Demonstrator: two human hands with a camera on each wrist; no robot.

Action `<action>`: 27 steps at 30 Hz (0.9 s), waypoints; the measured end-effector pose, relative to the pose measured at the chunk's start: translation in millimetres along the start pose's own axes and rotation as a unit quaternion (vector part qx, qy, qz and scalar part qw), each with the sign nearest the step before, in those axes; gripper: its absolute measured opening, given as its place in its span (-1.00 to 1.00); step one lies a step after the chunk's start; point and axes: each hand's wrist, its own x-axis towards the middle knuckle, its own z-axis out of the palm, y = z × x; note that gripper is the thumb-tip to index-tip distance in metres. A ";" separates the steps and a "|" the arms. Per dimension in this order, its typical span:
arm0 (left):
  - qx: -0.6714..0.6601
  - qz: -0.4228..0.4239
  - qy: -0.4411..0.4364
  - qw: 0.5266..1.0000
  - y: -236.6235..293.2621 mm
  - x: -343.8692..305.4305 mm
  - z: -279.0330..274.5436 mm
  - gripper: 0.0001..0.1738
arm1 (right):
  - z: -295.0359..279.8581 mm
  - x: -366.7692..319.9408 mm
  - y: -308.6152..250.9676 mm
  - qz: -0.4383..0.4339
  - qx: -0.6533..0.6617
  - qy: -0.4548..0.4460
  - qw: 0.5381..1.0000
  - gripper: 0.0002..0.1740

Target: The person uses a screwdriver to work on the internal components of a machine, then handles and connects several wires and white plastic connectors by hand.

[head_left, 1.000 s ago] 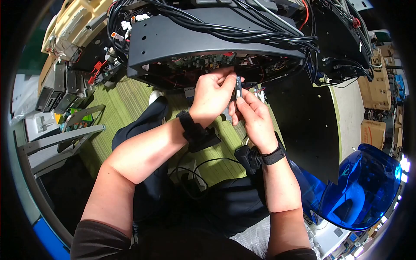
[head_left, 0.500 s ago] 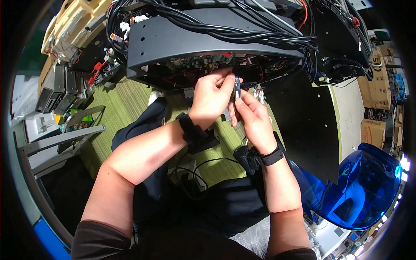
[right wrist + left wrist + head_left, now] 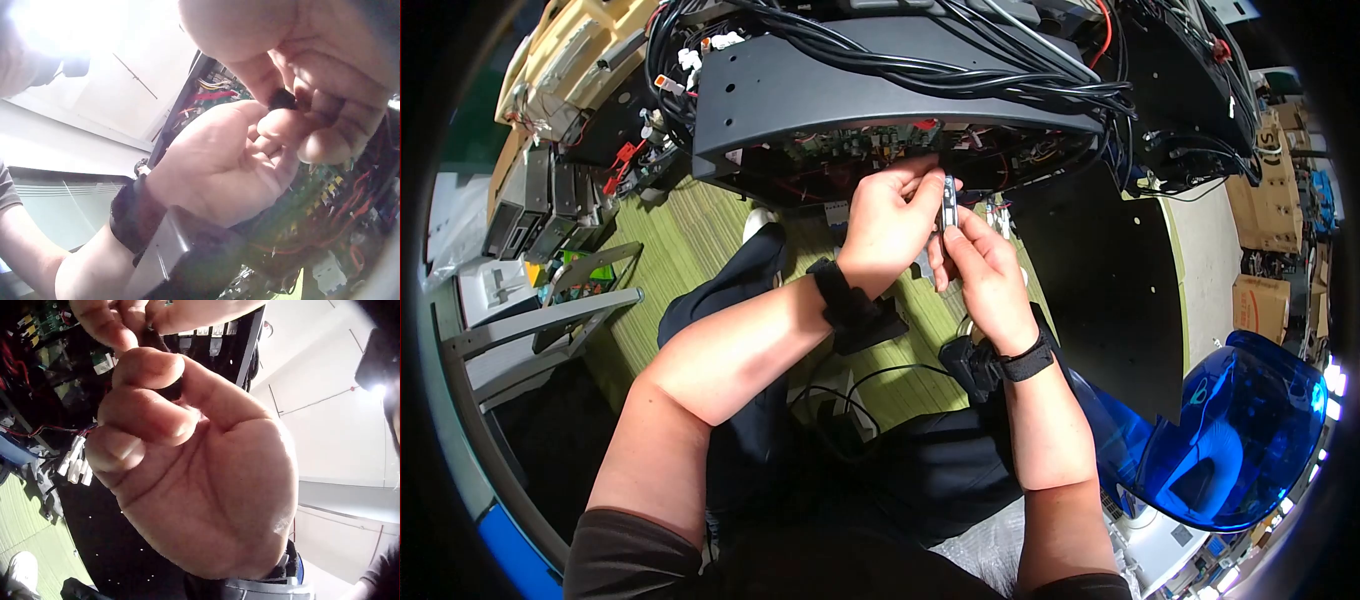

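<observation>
Bar (image 3: pixel 949 208), pinched near its ends by fingers of left hand (image 3: pixel 888 222) and right hand (image 3: pixel 994 285), appears light, stiff, possibly slippery; grip its sides between fingertips.

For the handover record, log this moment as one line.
left hand: pinches slim dark object | right hand: pinches its other end | place: at dark housing, open side | inside: circuit boards

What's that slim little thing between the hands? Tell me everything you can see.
The slim strip is straight and dark-edged, with a pale, shiny face; its material is unclear. The right hand pinches its lower end in the head view, and the left hand's fingers hold the upper. It sits by the open dark housing.
</observation>
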 end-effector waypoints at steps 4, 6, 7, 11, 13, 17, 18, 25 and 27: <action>0.029 0.019 0.001 0.999 -2.1 2.1 0.6 -0.69 | -0.7 0.3 -0.7 -0.003 -0.004 0.001 1.000 -0.76; 0.030 0.024 0.000 0.999 -3.7 3.1 -0.1 -0.69 | -1.2 1.0 0.1 -0.006 -0.002 0.000 1.000 -0.76; 0.030 0.028 -0.001 0.999 -4.0 3.2 -0.2 -0.69 | -1.5 1.3 0.4 -0.008 0.000 -0.001 1.000 -0.76; 0.019 0.029 0.008 0.999 -2.5 2.5 1.6 -0.70 | -2.1 1.4 -0.3 -0.011 0.001 -0.006 1.000 -0.76; 0.020 0.036 0.010 0.999 -1.7 2.4 2.2 -0.70 | -1.4 0.7 -3.0 -0.016 0.013 -0.009 1.000 -0.76; 0.010 0.031 0.013 0.999 -2.0 3.7 2.6 -0.72 | -2.6 0.3 -7.0 -0.008 0.005 -0.013 1.000 -0.75; 0.007 0.025 0.013 1.000 -0.2 3.3 2.5 -0.73 | -2.8 0.5 -7.0 -0.010 0.007 -0.015 1.000 -0.75; -0.039 0.005 -0.004 0.999 1.4 2.8 1.1 -0.74 | -1.7 -0.1 -10.0 -0.008 0.011 -0.018 1.000 -0.74; -0.044 0.010 -0.005 0.999 0.8 2.8 1.1 -0.74 | -1.2 -0.8 -11.3 -0.007 0.009 -0.016 1.000 -0.73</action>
